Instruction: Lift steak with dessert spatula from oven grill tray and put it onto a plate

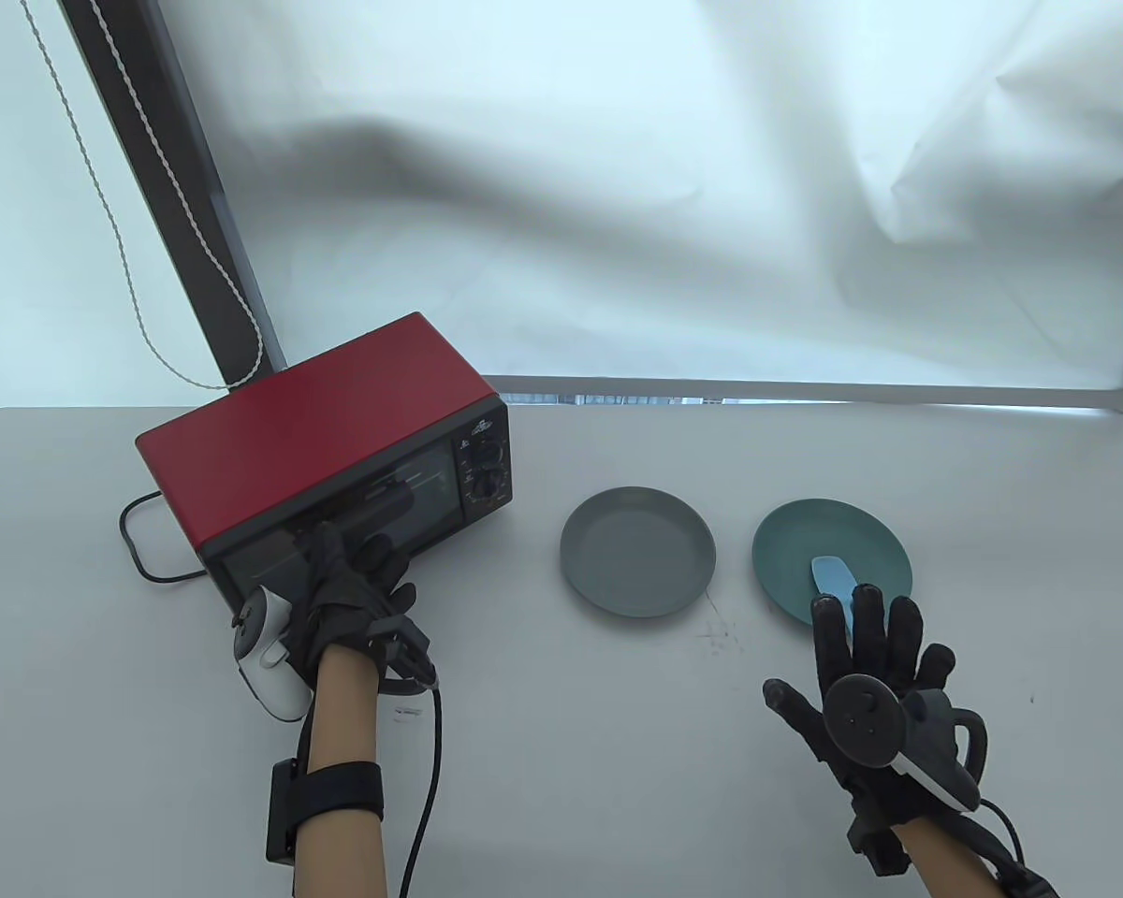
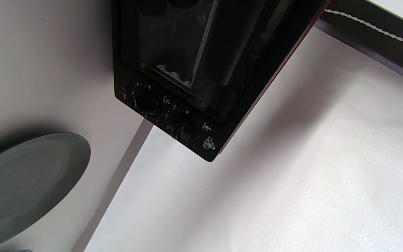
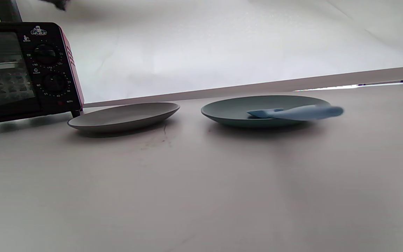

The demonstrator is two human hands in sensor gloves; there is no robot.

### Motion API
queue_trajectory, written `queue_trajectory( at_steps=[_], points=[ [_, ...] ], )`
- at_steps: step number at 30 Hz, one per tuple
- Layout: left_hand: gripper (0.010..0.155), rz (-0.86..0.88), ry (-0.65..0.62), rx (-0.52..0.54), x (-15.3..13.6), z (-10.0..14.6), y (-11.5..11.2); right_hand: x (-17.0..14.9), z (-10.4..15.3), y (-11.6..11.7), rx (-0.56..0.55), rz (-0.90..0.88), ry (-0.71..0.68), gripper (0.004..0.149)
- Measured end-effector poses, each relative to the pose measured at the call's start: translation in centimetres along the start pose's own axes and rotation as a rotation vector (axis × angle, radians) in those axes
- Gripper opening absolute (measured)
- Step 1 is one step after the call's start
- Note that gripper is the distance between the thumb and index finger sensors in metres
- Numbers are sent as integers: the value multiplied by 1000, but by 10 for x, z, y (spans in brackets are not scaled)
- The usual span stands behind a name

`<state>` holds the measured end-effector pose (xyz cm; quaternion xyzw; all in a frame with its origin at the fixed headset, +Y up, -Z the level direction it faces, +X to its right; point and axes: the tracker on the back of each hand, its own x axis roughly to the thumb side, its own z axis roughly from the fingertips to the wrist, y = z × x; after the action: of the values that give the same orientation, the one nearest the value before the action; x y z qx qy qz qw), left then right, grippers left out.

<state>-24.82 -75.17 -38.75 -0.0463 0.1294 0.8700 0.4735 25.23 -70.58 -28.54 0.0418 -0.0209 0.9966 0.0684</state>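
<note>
A red toaster oven (image 1: 318,430) stands at the table's left with its glass door closed. My left hand (image 1: 332,571) reaches up the door, its fingers hooked over the black door handle (image 1: 374,510). Through the glass, the right wrist view shows a patterned tray (image 3: 5,87); no steak is visible. A grey plate (image 1: 638,552) lies bare in the middle. To its right a teal plate (image 1: 805,538) holds the light blue dessert spatula (image 1: 831,575), handle over the near rim. My right hand (image 1: 866,645) hovers flat, fingers spread and straight, fingertips over that handle.
The oven's black power cable (image 1: 136,547) loops on the table at its left. Two knobs (image 3: 47,68) sit on the oven's right front panel. A dark post (image 1: 178,187) and a hanging cord (image 1: 150,309) stand behind the oven. White cloth backs the table.
</note>
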Motion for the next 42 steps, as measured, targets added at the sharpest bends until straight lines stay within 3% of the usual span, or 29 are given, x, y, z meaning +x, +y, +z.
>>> queue_trajectory(
  at_steps=[7,17,42],
  points=[
    [46,18,-19,104,2,4,2,0,0,1,1,-5,1,92],
    [50,-67,-6,229,1,16,0,-1,0,-1,-13,-14,1,92],
    [70,-197,148,228,-41,63,3,-1,5,-3,-48,-32,-30,91]
  ],
)
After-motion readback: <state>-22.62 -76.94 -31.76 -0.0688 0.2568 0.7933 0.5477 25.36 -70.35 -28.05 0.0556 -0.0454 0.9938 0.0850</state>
